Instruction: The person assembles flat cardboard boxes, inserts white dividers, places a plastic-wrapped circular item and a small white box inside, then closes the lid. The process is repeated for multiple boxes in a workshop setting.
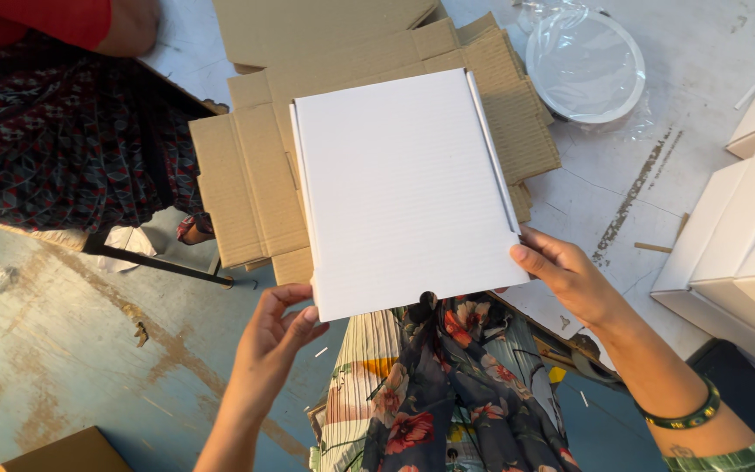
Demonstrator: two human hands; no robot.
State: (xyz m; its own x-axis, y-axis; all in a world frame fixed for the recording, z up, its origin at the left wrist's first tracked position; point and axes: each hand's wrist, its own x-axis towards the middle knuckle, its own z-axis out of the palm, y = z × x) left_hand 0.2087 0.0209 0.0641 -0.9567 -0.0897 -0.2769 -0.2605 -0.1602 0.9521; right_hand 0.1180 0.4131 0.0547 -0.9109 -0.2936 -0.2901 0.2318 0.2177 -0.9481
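Worn blue-grey floor (pixel 63 332) with rust-brown scuffs fills the lower left of the frame; a white, chipped surface (pixel 709 79) takes the upper right. Bottom centre, floral and striped cloth (pixel 430 393) lies over the person's lap.

Left hand (pixel 277 336), lower centre, pinches the near left corner of a white folded carton (pixel 404 188), thumb on top. Right hand (pixel 570 275), green bangle (pixel 688 413) at the wrist, clamps the near right corner, fingers closed on the edge. Carton held flat at frame centre: plain white, faintly ribbed, narrow side flaps folded up along both long edges.

Beneath and beyond it, a stack of brown corrugated blanks (pixel 246 188) juts out on all sides. Right edge: white boxes (pixel 744 236) piled close. Upper right: round white plate in clear film (pixel 585 63). Upper left: another person's patterned dress (pixel 54 131), red sleeve.
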